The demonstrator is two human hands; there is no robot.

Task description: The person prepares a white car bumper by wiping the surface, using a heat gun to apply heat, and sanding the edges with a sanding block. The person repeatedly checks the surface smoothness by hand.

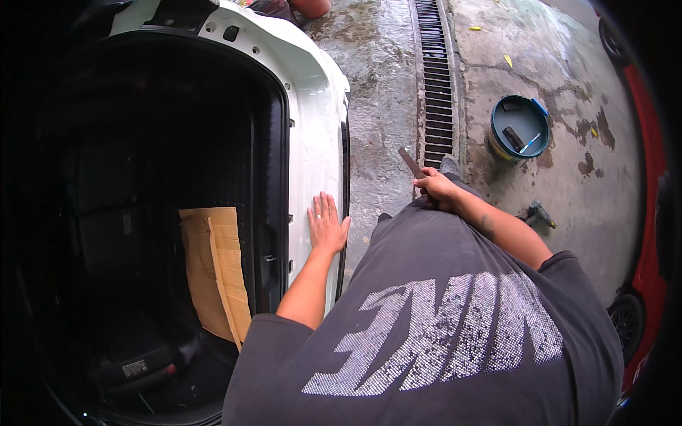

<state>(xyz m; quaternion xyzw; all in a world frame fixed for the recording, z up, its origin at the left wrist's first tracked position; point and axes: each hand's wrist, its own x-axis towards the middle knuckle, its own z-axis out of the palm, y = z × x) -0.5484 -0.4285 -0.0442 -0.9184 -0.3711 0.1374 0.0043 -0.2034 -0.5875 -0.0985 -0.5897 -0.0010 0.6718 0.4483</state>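
Observation:
My left hand (327, 226) lies flat on the white painted sill (310, 163) of a car body, fingers stretched out, a ring on one of them. It holds nothing. In front of my dark shirt, my right hand (439, 189) is closed round one end of a flat, dark brown strip (410, 162). The strip's free end points up and to the left, over the wet floor. Its exact kind cannot be made out. A black rubber seal (283, 142) runs along the opening beside the sill.
Left lies the car's dark interior with folded cardboard (217, 273). A drain grate (436, 85) crosses the concrete. At right stands a bucket (522, 129) holding dark blocks and a blue-and-white brush-like item. A pistol-shaped tool (540, 214) lies nearer me; a red car (648, 213) borders the far right.

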